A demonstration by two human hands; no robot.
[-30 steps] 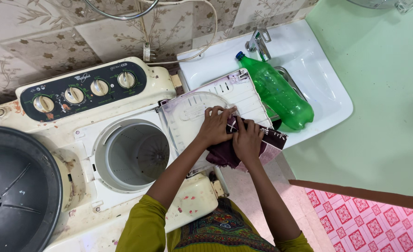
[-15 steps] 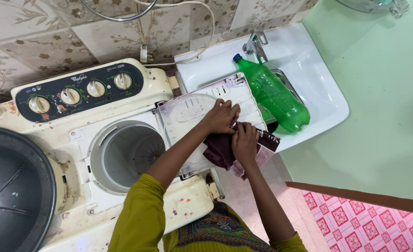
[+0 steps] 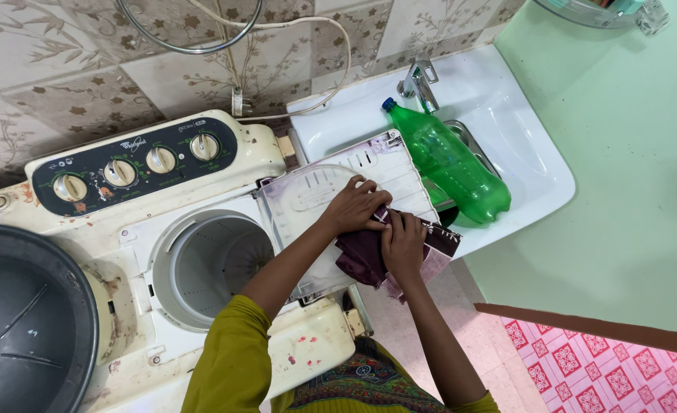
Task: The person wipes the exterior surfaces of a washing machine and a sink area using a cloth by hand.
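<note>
Maroon cloth (image 3: 365,252), soft and creased, lies bunched on the white plastic lid (image 3: 315,195) of a washer (image 3: 162,199), its paler patterned edge hanging off the lid's right side. The lid is swung open and lies flat between the drum and the sink (image 3: 522,153), so it serves as a work surface; its ribbed, slotted face carries purple stains. The left hand (image 3: 356,208) presses down on the cloth's upper edge with fingers curled, pinning it against the lid. The right hand (image 3: 403,243) lies on the cloth just beside it, fingers bent and closed on a fold; the two hands nearly touch, as if holding a crease in place. The open drum (image 3: 216,264) shows a smooth pale wall with a finned base. The washer's cream shell is scuffed and rust-spotted, with four round knobs (image 3: 136,170) on a dark panel. A green ridged plastic bottle (image 3: 449,160) lies slanted in the glossy sink, cap toward the steel tap (image 3: 420,79). A dark round tub (image 3: 25,321) sits at far left.
</note>
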